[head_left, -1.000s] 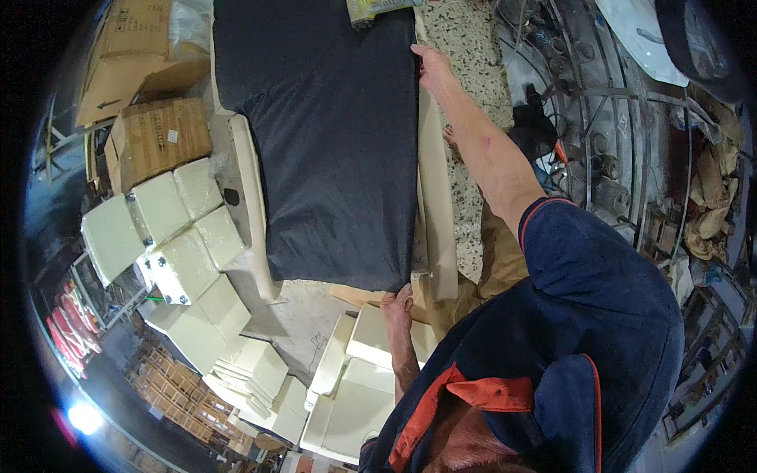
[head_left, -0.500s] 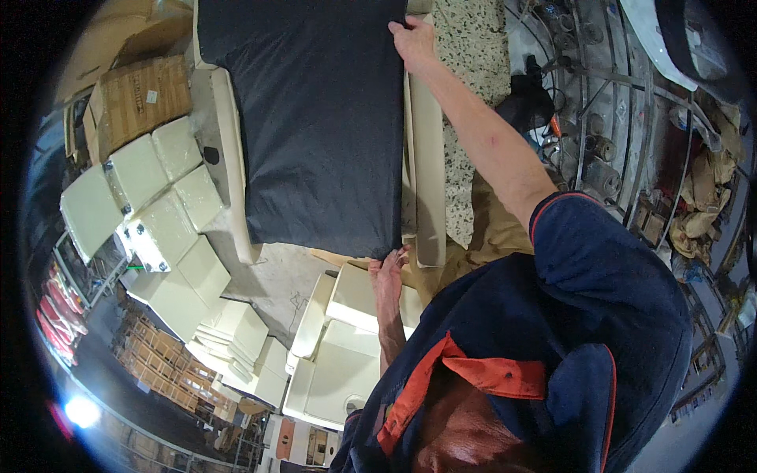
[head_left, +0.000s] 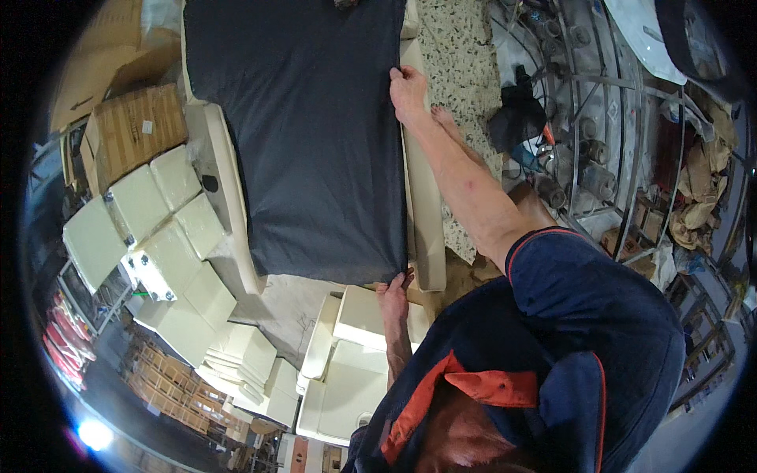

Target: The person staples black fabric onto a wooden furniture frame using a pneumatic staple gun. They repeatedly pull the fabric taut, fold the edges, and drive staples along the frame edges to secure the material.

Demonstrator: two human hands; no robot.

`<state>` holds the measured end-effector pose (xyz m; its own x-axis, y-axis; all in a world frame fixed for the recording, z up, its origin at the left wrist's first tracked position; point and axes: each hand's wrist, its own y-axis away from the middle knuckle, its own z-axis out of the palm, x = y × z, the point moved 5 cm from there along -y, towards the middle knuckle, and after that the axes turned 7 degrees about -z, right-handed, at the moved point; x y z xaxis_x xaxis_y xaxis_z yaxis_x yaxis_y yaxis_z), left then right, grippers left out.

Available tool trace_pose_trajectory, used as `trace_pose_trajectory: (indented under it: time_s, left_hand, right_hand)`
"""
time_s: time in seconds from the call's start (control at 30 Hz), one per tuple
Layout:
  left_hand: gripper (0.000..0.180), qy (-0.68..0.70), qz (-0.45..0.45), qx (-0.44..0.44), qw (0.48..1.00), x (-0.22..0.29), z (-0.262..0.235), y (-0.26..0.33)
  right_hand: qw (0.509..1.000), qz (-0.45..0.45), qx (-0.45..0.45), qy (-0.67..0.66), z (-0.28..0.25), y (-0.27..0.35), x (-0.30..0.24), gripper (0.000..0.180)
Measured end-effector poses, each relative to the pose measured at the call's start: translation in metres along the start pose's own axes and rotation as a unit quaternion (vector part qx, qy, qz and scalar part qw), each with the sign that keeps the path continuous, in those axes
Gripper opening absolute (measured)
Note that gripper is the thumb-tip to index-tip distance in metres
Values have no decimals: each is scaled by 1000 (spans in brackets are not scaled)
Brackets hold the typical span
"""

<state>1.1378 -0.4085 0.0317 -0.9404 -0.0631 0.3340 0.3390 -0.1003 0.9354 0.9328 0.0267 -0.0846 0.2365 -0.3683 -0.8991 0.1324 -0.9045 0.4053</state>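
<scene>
A sheet of black fabric (head_left: 315, 142) lies stretched over a large cream-upholstered piece of furniture (head_left: 426, 189), whose padded sides show along both edges. With bent fingers my right hand (head_left: 408, 94) pinches the fabric's right edge, in the upper part of the view. Lower down, my left hand (head_left: 393, 293) is closed on the near right corner of the same sheet. Between the two hands the edge runs nearly straight. Beyond my right forearm, what looks like a bare foot (head_left: 445, 120) partly shows; the forearm hides the rest.
Cream cushions and panels (head_left: 169, 244), some wrapped in clear plastic, stand to the left below a cardboard box (head_left: 140, 130). More cream seat parts (head_left: 347, 382) are beside my left forearm. Speckled padding (head_left: 461, 71) lies on the right, before a metal rack (head_left: 623, 118).
My right hand has come nearer along the fabric's right edge, closer to my left hand. My left hand stays at the corner. The whole view has shifted slightly.
</scene>
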Motion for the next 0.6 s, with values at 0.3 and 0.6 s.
trace_pose_trajectory:
  time_s: [0.3, 0.6]
  left_hand:
    - [18, 50, -18, -7, 999, -21, -7, -24]
    - [19, 65, -65, 10, 996, -16, 7, -23]
  right_hand:
    - [988, -135, 75, 30, 20, -37, -35, 32]
    - [951, 105, -30, -290, 60, -41, -7, 18]
